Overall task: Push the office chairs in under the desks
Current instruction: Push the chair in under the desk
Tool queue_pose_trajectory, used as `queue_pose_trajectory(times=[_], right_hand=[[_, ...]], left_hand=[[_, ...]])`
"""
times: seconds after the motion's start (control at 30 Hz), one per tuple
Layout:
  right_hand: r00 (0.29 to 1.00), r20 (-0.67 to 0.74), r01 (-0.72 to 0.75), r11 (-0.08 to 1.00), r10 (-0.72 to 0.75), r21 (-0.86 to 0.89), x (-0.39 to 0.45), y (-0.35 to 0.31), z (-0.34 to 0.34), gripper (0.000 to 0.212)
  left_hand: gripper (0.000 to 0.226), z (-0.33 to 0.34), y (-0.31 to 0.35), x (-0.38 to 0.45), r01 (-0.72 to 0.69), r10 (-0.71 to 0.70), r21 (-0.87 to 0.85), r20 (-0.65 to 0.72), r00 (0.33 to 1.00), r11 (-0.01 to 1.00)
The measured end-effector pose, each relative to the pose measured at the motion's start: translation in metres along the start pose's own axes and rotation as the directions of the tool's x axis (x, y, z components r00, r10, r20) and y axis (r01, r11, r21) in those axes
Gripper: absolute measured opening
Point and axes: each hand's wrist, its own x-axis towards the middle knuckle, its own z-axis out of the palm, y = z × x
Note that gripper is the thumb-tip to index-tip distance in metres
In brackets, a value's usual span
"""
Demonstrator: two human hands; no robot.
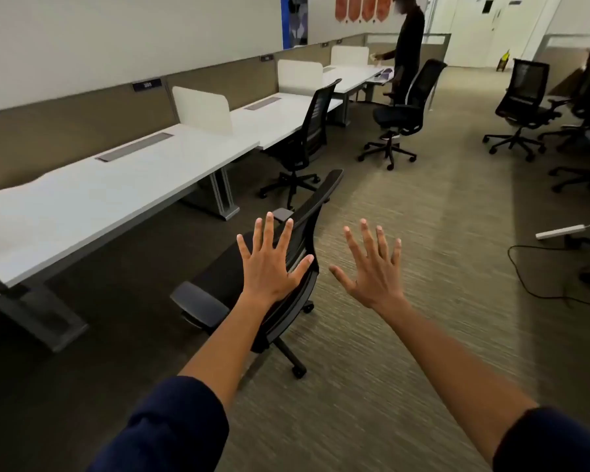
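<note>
Room: an office with a striped tan carpet (406, 233) and a long white wall on the left.
Table: a long row of white table tops (116, 185) runs along the wall, with grey legs under it.
Dividers: small white screens (201, 109) stand on the table between the seats.
Slots: flat grey covers (135, 151) lie in the table tops. I cannot tell what is inside them.
Near chair: a black office chair (252, 267) stands on the carpet just beside the table, not under it. Its back is turned to the camera.
Second chair: another black chair (312, 131) stands farther along, close to the table edge.
Third chair: a black chair (409, 110) stands out on the carpet, near a person in dark clothes (409, 46).
Other side: more black chairs (525, 103) stand on the right, and a black cable (532, 277) lies on the floor.
Left hand (269, 264): held up in front of the near chair's back, fingers spread wide, holding nothing.
Right hand (375, 270): up over the carpet, fingers spread wide, holding nothing.
</note>
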Motion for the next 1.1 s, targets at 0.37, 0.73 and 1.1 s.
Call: queue_pose_trajectory(times=[0.37, 0.73, 1.1], right_hand=[[0.983, 0.035, 0.177, 0.981, -0.180, 0.077, 0.167, 0.054, 0.045, 0.087], [0.898, 0.194, 0.394, 0.918, -0.395, 0.045, 0.330, 0.093, 0.076, 0.090], [0.834, 0.064, 0.529, 0.828, -0.548, 0.185, 0.386, 0.077, 0.112, 0.084]], left_hand=[[0.091, 0.048, 0.011, 0.095, 0.247, -0.248, 0.079, -0.004, 0.969, 0.966], [0.108, 0.068, 0.023, 0.132, 0.611, -0.634, 0.233, 0.034, 0.772, 0.757], [0.087, 0.056, -0.014, 0.151, 0.665, -0.697, 0.346, -0.044, 0.716, 0.661]])
